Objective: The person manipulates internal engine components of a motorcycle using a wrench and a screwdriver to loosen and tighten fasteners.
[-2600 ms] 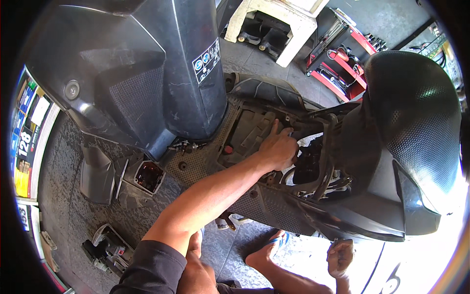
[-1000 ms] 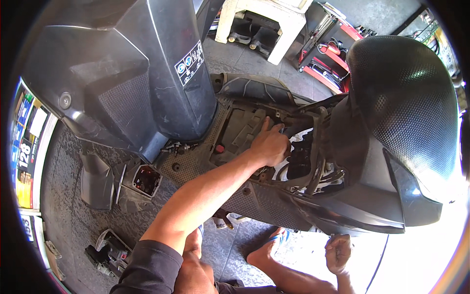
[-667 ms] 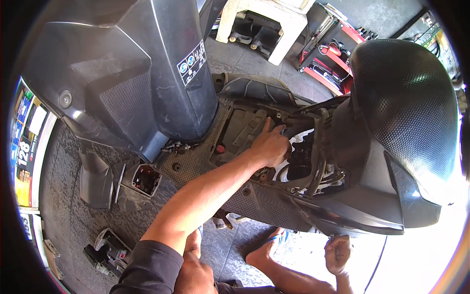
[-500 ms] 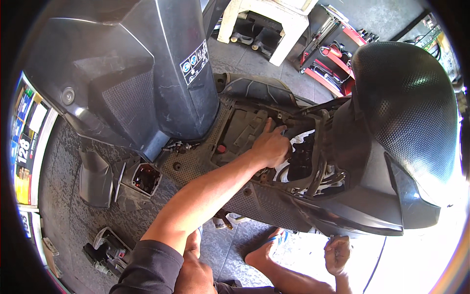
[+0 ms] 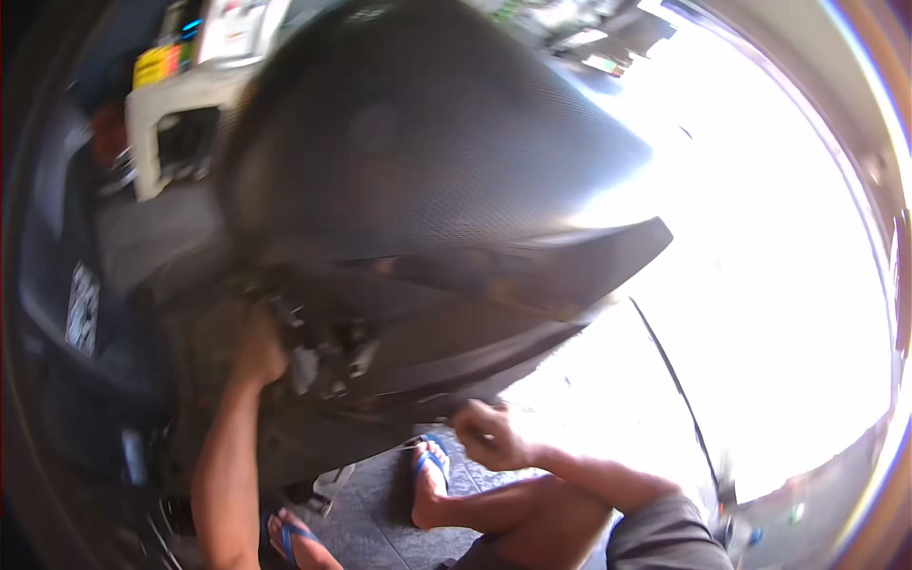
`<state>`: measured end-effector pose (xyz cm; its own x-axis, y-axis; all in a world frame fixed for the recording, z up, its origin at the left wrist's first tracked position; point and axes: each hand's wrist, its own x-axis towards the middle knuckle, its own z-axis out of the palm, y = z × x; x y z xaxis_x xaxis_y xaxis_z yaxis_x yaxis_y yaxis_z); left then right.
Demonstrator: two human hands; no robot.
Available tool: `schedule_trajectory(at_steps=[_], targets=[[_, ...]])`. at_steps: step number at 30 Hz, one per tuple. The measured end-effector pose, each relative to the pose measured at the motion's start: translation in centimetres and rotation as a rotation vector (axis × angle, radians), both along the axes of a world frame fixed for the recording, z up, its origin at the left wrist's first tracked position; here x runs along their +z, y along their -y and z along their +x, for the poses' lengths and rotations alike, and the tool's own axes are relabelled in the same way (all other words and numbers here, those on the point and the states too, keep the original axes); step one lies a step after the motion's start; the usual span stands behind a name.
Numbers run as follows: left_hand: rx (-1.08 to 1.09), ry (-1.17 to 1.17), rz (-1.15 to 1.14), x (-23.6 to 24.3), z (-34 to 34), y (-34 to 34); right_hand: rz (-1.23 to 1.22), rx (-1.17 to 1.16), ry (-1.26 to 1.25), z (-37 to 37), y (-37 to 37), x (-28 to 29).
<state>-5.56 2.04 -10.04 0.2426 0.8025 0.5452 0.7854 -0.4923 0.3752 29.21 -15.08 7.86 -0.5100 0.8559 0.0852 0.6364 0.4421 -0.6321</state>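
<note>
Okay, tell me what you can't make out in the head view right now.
All head view:
- Left hand: finger positions lost in motion blur and shadow.
- Right hand: blur and its curled pose hide whether it grips anything.
- Label: markings blurred.
- Front panel: far side lost in the dark left rim.

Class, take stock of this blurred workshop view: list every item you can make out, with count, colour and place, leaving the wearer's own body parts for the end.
Seat: 1, black, upper middle
Rear bodywork: 1 vehicle's, dark, below the seat
Mechanical parts: uncountable, silvery and dark, in the opening under the seat
Front bodywork: 1 section, dark, far left
Label: 1, whitish, on the front bodywork
Stand: 1, off-white, upper left
Cable-like line: 1, dark, right
Floor tiles: several, grey, bottom
Sandals: 2, blue-strapped, on the feet
Sleeve: 1, dark grey, lower right
Left hand: 1, bare, by the opening
Right hand: 1, bare, curled, beside the bodywork's lower edge
</note>
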Motion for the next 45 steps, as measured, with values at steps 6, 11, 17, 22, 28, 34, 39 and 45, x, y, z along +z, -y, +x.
schedule_trajectory(at_steps=[6,11,17,22,28,34,39,45], targets=[[-0.216,0.26,-0.242,1.8,4.4,1.2,-0.038,-0.025,0.005,2.7,3.2,0.5],[-0.107,0.193,-0.232,1.5,2.8,2.0,-0.094,0.02,-0.014,2.3,3.3,0.9],[-0.049,0.125,-0.245,2.0,3.0,2.4,-0.081,0.049,-0.063,2.5,2.9,0.5],[-0.028,0.096,-0.266,2.3,3.3,2.4,-0.086,0.04,-0.058,2.7,2.6,0.0],[-0.002,0.066,-0.279,3.1,3.6,2.6,-0.063,0.05,-0.114,2.5,2.0,0.1],[-0.006,0.056,-0.278,3.3,5.5,2.1,-0.042,0.043,-0.085,4.0,1.2,0.2],[0.121,0.03,-0.271,4.9,-0.8,2.7,-0.055,0.098,-0.056,0.8,-0.9,1.6],[0.044,-0.003,-0.377,5.7,4.8,-1.3,0.075,0.028,0.11,-1.5,0.4,5.6]])
